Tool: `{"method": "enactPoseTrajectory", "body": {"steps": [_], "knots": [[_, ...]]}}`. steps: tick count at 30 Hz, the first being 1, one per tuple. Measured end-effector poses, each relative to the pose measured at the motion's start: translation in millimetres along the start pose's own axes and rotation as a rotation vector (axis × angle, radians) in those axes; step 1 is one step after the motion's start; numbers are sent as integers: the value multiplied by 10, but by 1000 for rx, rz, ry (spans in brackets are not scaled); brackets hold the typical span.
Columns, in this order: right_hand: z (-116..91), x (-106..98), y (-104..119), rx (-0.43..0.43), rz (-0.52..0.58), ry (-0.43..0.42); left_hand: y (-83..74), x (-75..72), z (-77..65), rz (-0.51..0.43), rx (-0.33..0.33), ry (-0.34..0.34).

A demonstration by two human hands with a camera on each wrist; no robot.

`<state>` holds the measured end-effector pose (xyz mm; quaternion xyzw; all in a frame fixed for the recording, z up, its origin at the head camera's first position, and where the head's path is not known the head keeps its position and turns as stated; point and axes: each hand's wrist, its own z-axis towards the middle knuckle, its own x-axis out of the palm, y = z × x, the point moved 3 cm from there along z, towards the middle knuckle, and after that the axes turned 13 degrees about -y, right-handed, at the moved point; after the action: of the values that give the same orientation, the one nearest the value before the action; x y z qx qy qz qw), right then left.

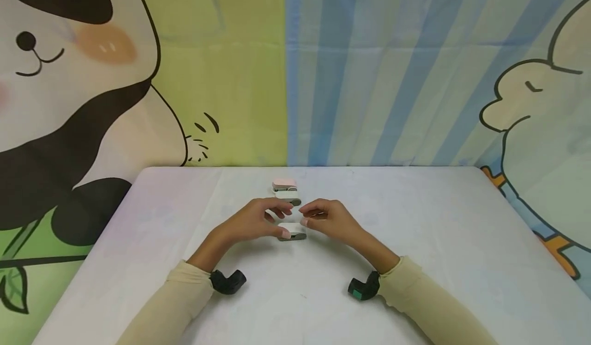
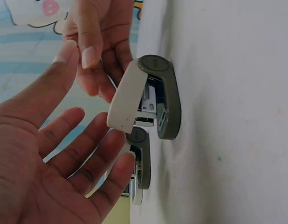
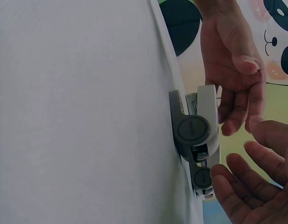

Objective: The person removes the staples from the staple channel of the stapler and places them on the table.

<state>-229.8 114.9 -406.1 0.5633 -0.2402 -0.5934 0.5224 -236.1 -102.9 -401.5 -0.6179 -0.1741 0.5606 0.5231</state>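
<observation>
While a printed fabric backdrop [image 1: 392, 68] fills the rear, a worktop under white cloth [image 1: 295, 293] spreads before the person. Above it, the left hand [image 1: 251, 221] and right hand [image 1: 333, 221] face each other, fingers loosely bent and apart, with nothing visibly gripped. Between them stands a small white-topped stapler with a grey base [image 1: 293, 227], its long axis running left to right, rounded hinge end toward the right hand. The left hand seems nearer, its thumb overlapping the stapler's left part; contact cannot be told. Just behind sit a second white-and-grey stapler [image 1: 287, 195] and a pink-topped stapler [image 1: 283, 182].
</observation>
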Motion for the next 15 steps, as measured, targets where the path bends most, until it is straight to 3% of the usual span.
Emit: {"method": "enactPoseTrajectory", "body": {"steps": [6,11,15], "knots": [[7,122,-10,-28,46,51,44,17,-14,-30,-13,6],[0,138,-14,-21,17,96,115,44,-25,31,-39,63],[2,139,-22,-19,-27,143,168,65,-17,91,-10,97]]}}
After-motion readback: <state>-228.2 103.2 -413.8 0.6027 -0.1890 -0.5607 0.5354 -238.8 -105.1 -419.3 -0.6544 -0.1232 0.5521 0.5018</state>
